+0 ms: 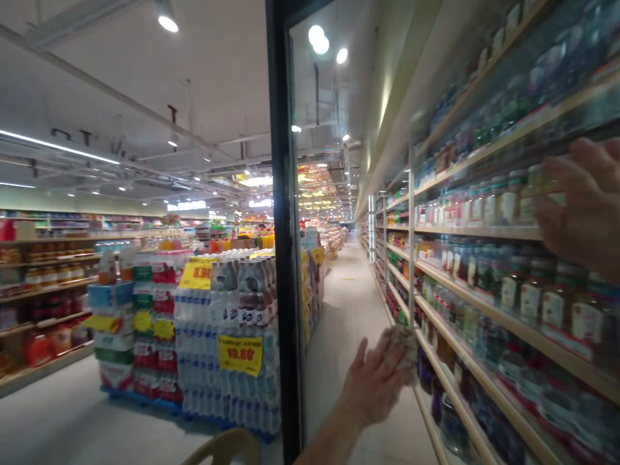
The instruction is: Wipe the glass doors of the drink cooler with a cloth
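Observation:
My left hand reaches up from the bottom edge, its back toward me, against a glass door pane. Under its fingers, on the right side, is a crumpled greyish cloth. At the right edge, higher up, my right hand is raised with fingers stretched out and nothing visible in them. It is blurred and partly cut off; whether it touches the glass I cannot tell. A dark upright door frame stands left of both hands.
Shelves of bottles run along the right side. On the left stand shrink-wrapped bottle packs with yellow price signs. A curved tan chair-like back shows at the bottom. Beyond the pane a pale aisle floor leads away.

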`<state>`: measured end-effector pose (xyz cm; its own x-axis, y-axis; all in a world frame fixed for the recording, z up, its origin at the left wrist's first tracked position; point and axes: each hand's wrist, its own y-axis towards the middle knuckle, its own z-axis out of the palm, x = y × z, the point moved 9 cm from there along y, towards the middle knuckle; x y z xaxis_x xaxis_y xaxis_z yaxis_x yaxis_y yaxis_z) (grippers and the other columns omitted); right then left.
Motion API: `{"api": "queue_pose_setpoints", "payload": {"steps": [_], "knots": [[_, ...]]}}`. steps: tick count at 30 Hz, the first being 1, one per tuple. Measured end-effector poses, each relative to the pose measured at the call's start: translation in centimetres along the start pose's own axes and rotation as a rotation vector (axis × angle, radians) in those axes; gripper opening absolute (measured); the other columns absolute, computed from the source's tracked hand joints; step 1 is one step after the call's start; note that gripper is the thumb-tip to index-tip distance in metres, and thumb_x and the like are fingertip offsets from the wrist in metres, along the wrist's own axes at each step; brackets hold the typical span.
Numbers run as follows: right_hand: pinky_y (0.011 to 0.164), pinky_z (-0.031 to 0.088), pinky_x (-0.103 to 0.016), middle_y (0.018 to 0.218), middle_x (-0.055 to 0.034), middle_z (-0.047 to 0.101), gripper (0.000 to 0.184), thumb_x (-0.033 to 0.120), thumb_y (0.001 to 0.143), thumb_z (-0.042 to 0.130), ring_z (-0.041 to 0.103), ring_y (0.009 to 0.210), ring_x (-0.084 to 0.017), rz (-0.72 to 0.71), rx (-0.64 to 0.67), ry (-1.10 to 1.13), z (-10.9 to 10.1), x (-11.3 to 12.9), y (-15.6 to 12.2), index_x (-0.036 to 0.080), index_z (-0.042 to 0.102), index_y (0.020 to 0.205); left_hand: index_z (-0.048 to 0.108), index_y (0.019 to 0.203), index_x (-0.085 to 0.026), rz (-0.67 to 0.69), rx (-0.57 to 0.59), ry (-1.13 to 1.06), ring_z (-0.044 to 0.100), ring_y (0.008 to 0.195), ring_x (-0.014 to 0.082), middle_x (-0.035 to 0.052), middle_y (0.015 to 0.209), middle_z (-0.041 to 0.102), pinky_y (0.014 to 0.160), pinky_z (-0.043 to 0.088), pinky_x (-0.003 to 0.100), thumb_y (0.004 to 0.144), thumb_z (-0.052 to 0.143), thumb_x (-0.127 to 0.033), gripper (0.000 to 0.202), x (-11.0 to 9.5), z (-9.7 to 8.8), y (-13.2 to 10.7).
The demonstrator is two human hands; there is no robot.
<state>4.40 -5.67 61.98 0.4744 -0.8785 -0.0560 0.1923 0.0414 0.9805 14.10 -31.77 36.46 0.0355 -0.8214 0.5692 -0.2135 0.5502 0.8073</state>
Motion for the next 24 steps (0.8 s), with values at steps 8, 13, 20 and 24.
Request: {"api": "queue_pose_setpoints", "payload": {"steps": [8, 13, 20, 24], "knots": [[0.104, 0.024, -0.056, 0.141, -0.0119, 0.041, 0.056, 0.049, 0.089, 0.027, 0.031, 0.134, -0.03, -0.087, 0.009, 0.027, 0.0, 1.3, 0.3, 0.019, 0.043, 0.133, 0.042, 0.132, -0.024, -0.014, 0.02, 0.078, 0.017, 0.139, 0.0253, 0.0063, 0.151, 0.021, 0.111, 0.019, 0.044, 0.084, 0.046, -0.035, 0.049, 0.2, 0.3, -1.2], [0.105, 0.025, -0.055, 0.141, -0.0113, 0.041, 0.053, 0.047, 0.09, 0.028, 0.032, 0.133, -0.029, -0.082, 0.005, 0.002, 0.0, 1.1, 0.3, 0.019, 0.045, 0.131, 0.044, 0.13, -0.02, -0.185, -0.039, 0.151, 0.012, 0.14, 0.0279, 0.0103, 0.151, 0.019, 0.112, 0.01, 0.051, 0.083, 0.048, -0.031, 0.048, 2.8, -0.3, -0.2], [0.105, 0.025, -0.055, 0.141, -0.0106, 0.042, 0.05, 0.042, 0.089, 0.032, 0.032, 0.134, -0.028, -0.085, -0.012, 0.018, -0.1, 1.2, 0.4, 0.021, 0.045, 0.132, 0.043, 0.13, -0.035, 0.358, -0.006, 0.062, 0.022, 0.138, 0.0178, -0.0042, 0.149, 0.027, 0.115, 0.011, 0.041, 0.087, 0.038, -0.04, 0.043, -5.1, 0.8, 1.5], [0.105, 0.024, -0.055, 0.141, -0.0102, 0.041, 0.048, 0.041, 0.089, 0.034, 0.032, 0.133, -0.028, -0.084, -0.01, 0.032, -0.1, 1.0, 0.3, 0.022, 0.044, 0.132, 0.048, 0.127, -0.028, -0.006, -0.046, 0.081, 0.017, 0.14, 0.0248, 0.0025, 0.15, 0.023, 0.113, 0.01, 0.049, 0.086, 0.041, -0.035, 0.042, 1.5, 0.2, 4.7]]}}
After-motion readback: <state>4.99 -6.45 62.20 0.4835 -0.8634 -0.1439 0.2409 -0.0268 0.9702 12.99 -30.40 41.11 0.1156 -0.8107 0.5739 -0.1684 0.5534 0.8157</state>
